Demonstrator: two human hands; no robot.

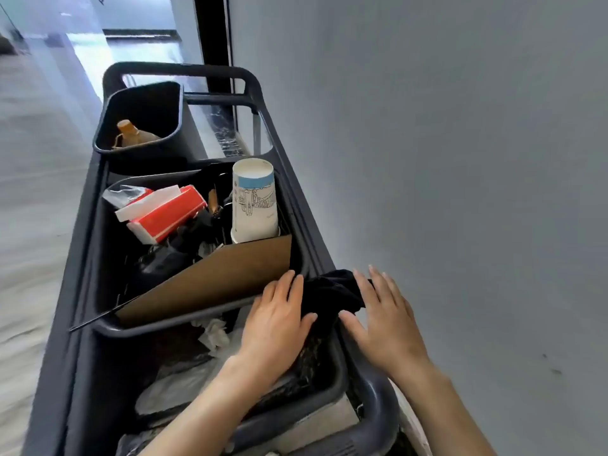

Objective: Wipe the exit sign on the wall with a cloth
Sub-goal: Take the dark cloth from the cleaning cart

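Note:
A dark cloth (332,296) lies bunched on the right rim of a grey cleaning cart (306,205), between my two hands. My left hand (276,324) rests flat against the cloth's left side, fingers together, thumb touching the fabric. My right hand (381,320) lies on its right side, fingers spread, thumb pressed under the cloth's lower edge. Neither hand has closed around it. No exit sign is in view; only a plain grey wall (460,159) shows on the right.
The cart holds a bin (98,324) with a brown cardboard sheet (214,281), a paper cup (253,202) and a red-and-white box (164,212). A smaller bin (174,93) at the far end holds a bottle (131,134). Crumpled tissue (214,334) lies near my left wrist. Pale floor lies on the left.

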